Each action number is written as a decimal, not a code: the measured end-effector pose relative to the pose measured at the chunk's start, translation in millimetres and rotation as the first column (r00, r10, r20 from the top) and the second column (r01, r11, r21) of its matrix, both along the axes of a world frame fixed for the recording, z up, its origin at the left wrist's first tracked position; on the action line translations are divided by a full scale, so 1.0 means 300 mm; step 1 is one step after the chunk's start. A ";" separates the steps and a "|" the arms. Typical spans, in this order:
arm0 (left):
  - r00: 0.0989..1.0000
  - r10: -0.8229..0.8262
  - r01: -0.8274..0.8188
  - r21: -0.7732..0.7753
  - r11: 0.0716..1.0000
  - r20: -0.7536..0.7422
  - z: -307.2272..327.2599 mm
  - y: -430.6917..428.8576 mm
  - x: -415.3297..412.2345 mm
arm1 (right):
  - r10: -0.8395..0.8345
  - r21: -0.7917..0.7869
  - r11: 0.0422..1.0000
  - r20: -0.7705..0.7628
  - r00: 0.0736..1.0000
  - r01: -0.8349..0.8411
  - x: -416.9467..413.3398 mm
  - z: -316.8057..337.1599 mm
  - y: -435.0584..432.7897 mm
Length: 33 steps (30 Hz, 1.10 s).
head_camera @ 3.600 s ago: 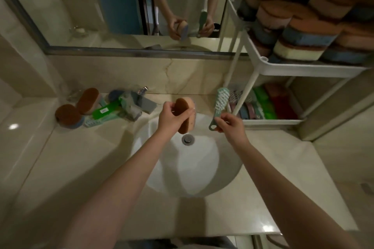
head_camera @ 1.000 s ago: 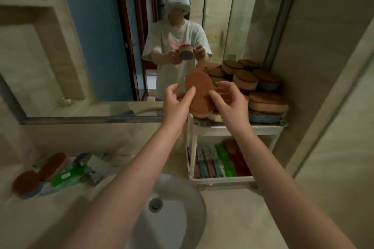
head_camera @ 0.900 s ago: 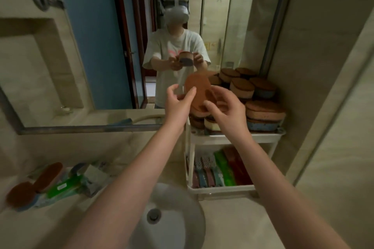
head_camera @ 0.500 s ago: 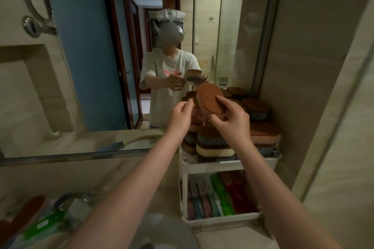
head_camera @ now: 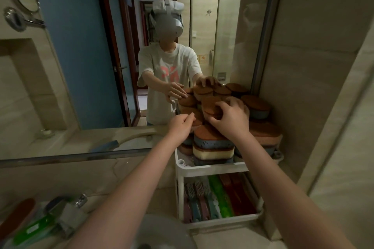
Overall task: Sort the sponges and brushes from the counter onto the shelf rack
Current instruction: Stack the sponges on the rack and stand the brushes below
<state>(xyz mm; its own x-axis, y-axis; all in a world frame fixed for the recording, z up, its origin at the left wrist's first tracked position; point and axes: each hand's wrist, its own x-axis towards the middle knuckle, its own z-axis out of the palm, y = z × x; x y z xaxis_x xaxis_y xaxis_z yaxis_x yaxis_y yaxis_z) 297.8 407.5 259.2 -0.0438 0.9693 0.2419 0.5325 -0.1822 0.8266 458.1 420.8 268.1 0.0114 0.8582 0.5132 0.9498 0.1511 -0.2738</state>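
Note:
My right hand [head_camera: 229,119] grips a brown-topped oval sponge [head_camera: 210,106] and holds it flat on top of the sponge pile [head_camera: 212,143] on the upper tier of the white shelf rack [head_camera: 210,169]. My left hand [head_camera: 181,125] hovers just left of that sponge, fingers loosely curled and holding nothing. The rack's lower tier holds several brushes [head_camera: 212,200] lying side by side, green, red and grey ones. On the counter at the far left lie another brown sponge [head_camera: 17,215] and a green brush [head_camera: 32,230].
A chrome faucet [head_camera: 70,211] stands behind the white basin [head_camera: 172,232]. The wall mirror [head_camera: 101,66] reflects a person and the sponges. A beige tiled wall [head_camera: 323,107] closes in right beside the rack.
The brush that my right hand held is gone from it. The sponge has passed from my left hand to my right and gone down onto the pile; my left hand has let go.

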 end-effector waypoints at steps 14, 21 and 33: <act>0.996 0.006 -0.010 0.043 0.999 0.094 0.012 -0.017 0.000 | 0.116 -0.169 0.980 0.056 0.992 -0.105 -0.007 0.046 -0.037; 0.971 0.124 -0.147 0.103 0.984 0.203 0.024 -0.072 -0.068 | 0.281 0.009 0.960 -0.019 0.960 -0.281 -0.118 0.056 -0.116; 0.909 0.361 -0.384 0.083 0.920 0.207 -0.190 -0.267 -0.673 | 0.536 -0.055 0.835 -0.138 0.833 -0.547 -0.673 -0.113 -0.283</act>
